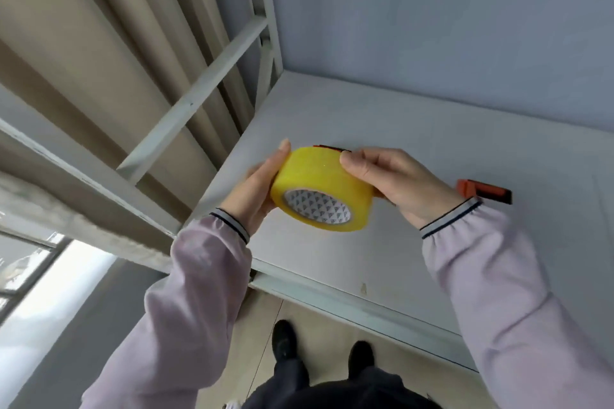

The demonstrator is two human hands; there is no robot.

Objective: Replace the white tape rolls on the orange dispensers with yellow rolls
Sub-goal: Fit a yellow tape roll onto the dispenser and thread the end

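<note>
A wide roll of translucent yellow plastic tape [321, 191] is held above the table, tilted so its white cardboard core with a grey triangle print faces the camera. Behind it, mostly hidden, is an orange plastic tape dispenser [483, 191]: an orange-and-black end shows at right and a sliver above the roll.

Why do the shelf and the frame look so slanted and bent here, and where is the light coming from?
Head view: the wide-angle lens bends the straight lines, so the white shelf and metal frame lean and fan outward. Daylight comes from the window at lower left, which is washed out. Lighting on the yellow tape roll is soft, with no harsh shadows. The whole picture is slightly soft, the sleeves at the edges most.
</note>
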